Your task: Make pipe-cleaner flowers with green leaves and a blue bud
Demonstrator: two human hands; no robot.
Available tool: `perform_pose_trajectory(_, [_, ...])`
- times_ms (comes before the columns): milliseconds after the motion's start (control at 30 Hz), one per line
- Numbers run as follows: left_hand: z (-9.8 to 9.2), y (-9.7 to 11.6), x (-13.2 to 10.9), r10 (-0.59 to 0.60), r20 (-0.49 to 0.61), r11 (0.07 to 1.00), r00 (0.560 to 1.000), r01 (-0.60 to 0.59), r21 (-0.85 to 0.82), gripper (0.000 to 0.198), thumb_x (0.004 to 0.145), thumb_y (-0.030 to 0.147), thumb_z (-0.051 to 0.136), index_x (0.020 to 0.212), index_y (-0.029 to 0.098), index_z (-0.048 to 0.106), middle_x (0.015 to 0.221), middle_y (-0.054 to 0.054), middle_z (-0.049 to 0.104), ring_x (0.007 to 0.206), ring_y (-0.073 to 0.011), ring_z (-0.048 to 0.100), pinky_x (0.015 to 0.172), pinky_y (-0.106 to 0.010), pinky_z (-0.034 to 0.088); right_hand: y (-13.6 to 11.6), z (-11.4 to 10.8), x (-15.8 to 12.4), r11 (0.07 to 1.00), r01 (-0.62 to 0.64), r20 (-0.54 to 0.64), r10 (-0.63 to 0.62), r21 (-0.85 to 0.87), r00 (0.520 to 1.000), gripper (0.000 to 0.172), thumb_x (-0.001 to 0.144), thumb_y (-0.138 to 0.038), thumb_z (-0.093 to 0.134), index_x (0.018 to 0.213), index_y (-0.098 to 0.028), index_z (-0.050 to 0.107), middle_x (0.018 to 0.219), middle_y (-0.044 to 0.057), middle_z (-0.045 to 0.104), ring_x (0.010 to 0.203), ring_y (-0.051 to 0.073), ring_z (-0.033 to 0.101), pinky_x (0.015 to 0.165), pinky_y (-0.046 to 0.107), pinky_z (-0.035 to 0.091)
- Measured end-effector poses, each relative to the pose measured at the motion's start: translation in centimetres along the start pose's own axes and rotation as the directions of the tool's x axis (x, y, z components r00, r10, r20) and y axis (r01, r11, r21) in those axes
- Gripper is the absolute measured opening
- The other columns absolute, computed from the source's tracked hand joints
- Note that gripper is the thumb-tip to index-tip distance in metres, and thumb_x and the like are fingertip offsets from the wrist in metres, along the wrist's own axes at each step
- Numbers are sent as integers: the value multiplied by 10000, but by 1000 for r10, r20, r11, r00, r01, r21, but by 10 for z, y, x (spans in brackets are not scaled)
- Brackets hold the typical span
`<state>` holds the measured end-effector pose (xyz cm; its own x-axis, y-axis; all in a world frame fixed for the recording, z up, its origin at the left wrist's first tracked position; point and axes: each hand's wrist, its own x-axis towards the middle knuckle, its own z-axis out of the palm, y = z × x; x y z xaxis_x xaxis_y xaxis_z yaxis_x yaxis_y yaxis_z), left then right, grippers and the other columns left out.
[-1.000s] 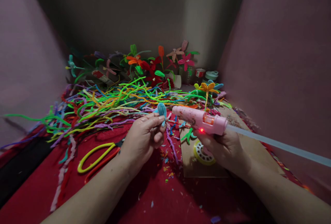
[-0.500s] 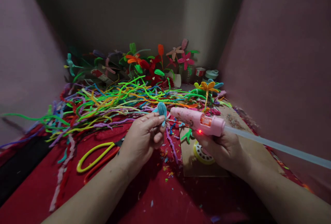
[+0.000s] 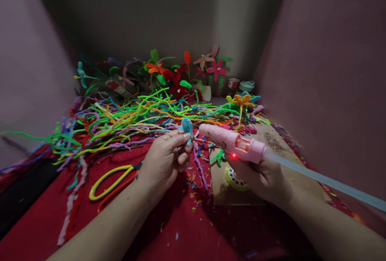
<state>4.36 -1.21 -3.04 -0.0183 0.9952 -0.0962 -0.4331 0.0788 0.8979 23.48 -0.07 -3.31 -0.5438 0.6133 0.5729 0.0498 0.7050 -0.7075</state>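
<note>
Between the thumb and fingers of my left hand (image 3: 167, 152) is a blue pipe-cleaner petal (image 3: 187, 126), a looped fuzzy shape standing upright. My right hand (image 3: 262, 176) is wrapped round a pink hot glue gun (image 3: 232, 142) with a small red light lit on its side. The gun's nozzle points left at the petal, with a small gap between them. A long translucent glue stick (image 3: 325, 178) sticks out of the gun's back end toward the right. The fingers on the gun's grip are partly hidden.
Pipe cleaners (image 3: 144, 112) in many colours lie heaped across the red cloth (image 3: 181, 233). Yellow-and-red-handled scissors (image 3: 111, 176) rest at left. A cardboard sheet (image 3: 223, 192) bears a yellow spool (image 3: 237, 178). Finished pipe-cleaner flowers (image 3: 173, 76) stand along the back wall.
The glue gun's back end has dipped slightly, so the glue stick slopes lower at the right. My left hand and the petal have shifted a little to the left.
</note>
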Motion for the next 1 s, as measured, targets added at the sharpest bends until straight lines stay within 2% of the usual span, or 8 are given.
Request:
perform_pose_trajectory(233, [-1,0,0,6,-2,1000,1000,-6,2,123,734,195,598,670,148,505,512,61,480,333,-18,332,322,-145,262,-1,1,0,999,-24,-4,24,42,1000,440,880,-255,478,1320,-263,481,1324,14,532,1243,280,464,1058,449,388])
perform_pose_trajectory(500, [-2,-1,1,18,-12,1000,1000,-18,10,121,739,197,599,680,148,506,522,54,487,339,-19,333,328,-149,273,1,1,-4,998,-58,19,57,36,998,445,884,-247,478,1329,-257,470,1320,22,536,1231,272,479,1043,435,407])
perform_pose_trajectory(733, [-1,1,0,19,-14,1000,1000,-19,10,135,722,185,606,661,151,490,519,53,480,340,-23,328,327,-154,265,2,2,-4,995,-77,33,75,69,997,448,890,-214,451,1337,-250,458,1349,22,506,1244,272,462,1061,447,379])
perform_pose_trajectory(867, [-1,0,0,15,-5,1000,1000,-15,18,130,725,190,610,677,150,495,528,50,479,345,-21,327,336,-154,265,0,1,-2,996,-47,42,43,77,998,454,891,-216,434,1342,-263,449,1376,3,475,1282,275,414,1084,455,346])
perform_pose_trajectory(1000, [-2,0,-1,16,0,1000,1000,-16,18,132,730,196,607,674,150,497,537,48,478,349,-21,327,341,-152,266,0,2,-1,997,-46,33,43,66,999,453,894,-213,422,1346,-240,445,1383,28,468,1284,267,414,1091,458,330])
